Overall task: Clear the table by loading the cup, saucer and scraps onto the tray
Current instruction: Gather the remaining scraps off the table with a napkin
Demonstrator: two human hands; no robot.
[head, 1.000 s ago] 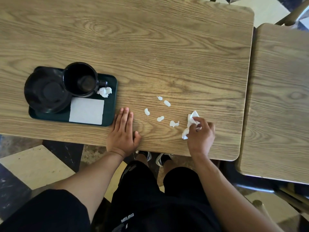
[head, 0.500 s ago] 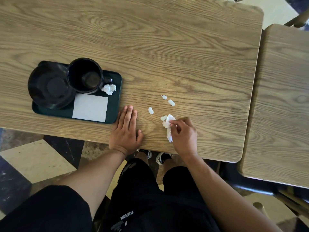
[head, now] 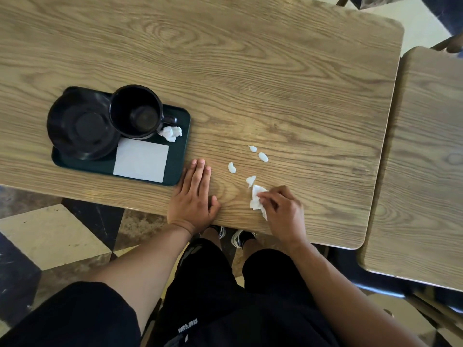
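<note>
A dark green tray [head: 179, 169] lies at the table's near left. On it stand a black saucer [head: 80, 126] and a black cup [head: 136, 111], with a crumpled white scrap [head: 170, 133] and a flat white napkin [head: 141, 160] beside them. Several small white scraps [head: 232, 168] lie loose on the wood right of the tray. My right hand [head: 283, 211] pinches a white tissue [head: 256, 200] against the table, just below the nearest scrap [head: 250, 180]. My left hand [head: 194, 196] rests flat on the table, fingers together, touching the tray's right corner.
The wooden table [head: 250, 71] has its near edge just under my wrists. A second wooden table [head: 426, 171] stands close on the right, with a narrow gap between. Checkered floor tiles show below left.
My right hand has slid the tissue leftward across the table, sweeping over one scrap, and now stops beside the nearest remaining scrap. My left hand has stayed flat by the tray.
</note>
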